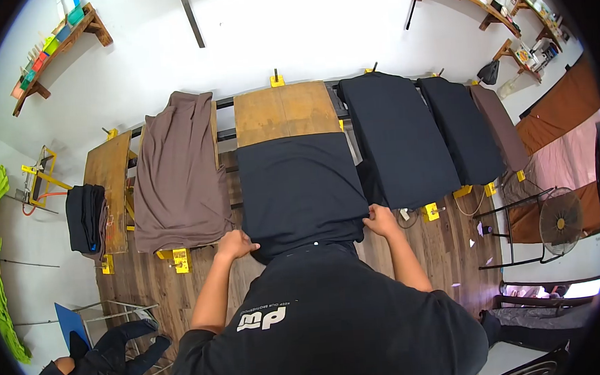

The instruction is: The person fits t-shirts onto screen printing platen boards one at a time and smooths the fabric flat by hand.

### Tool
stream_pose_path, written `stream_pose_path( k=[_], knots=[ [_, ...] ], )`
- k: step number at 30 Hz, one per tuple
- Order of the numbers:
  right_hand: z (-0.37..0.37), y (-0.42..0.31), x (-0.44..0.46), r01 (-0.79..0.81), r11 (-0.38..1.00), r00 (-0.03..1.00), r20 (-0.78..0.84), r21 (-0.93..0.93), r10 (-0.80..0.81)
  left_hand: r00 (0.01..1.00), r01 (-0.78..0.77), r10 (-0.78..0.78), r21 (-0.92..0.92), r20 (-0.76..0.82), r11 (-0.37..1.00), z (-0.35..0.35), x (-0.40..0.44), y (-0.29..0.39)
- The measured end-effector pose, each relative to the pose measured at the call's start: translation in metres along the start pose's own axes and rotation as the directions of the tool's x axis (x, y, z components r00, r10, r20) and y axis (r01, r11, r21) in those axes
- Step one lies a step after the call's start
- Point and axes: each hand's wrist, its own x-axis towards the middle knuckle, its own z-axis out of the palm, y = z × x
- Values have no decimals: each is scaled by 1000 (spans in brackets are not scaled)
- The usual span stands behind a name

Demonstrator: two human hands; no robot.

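Note:
A black cloth piece (300, 187), apparently a shirt, is drawn over the near part of a wooden board (285, 109), whose far end is bare wood. My left hand (237, 245) is closed at the cloth's near left edge, fingers pinching the fabric. At the opposite edge, my right hand (380, 221) also pinches the black cloth. The fabric between my hands shows creases near my body. Left of this board, a brown cloth (179, 171) lies loosely draped over another board. On the right, a black cloth (400, 140) covers the neighbouring board smoothly.
Further right are another black-covered board (463, 133) and a brown-covered one (501, 127). Folded dark cloths (86, 218) sit on the far left board (110, 178). A fan (560, 223) stands at right. A person (111, 360) sits at lower left. Shelves (58, 54) hang above.

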Motion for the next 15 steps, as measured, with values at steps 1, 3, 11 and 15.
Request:
stream_pose_path(
  k=[1, 3, 11, 15],
  knots=[
    [-2, -6, 6, 14, 995, 999, 37, -102, -10, 998, -28, 29, 17, -59, 999, 3, 8, 4],
    [-2, -10, 8, 18, 985, 1000, 14, -173, -15, 973, -51, 79, 132, -217, 990, 14, 10, 9],
    [13, 21, -36, 58, 937, 958, 282, -345, 44, 988, 14, -41, 176, 151, 984, 40, -27, -16],
    [13, 24, -44, -10, 939, 890, 425, -345, 165, 974, 106, -127, 119, 185, 987, 41, -34, -10]
  ],
)
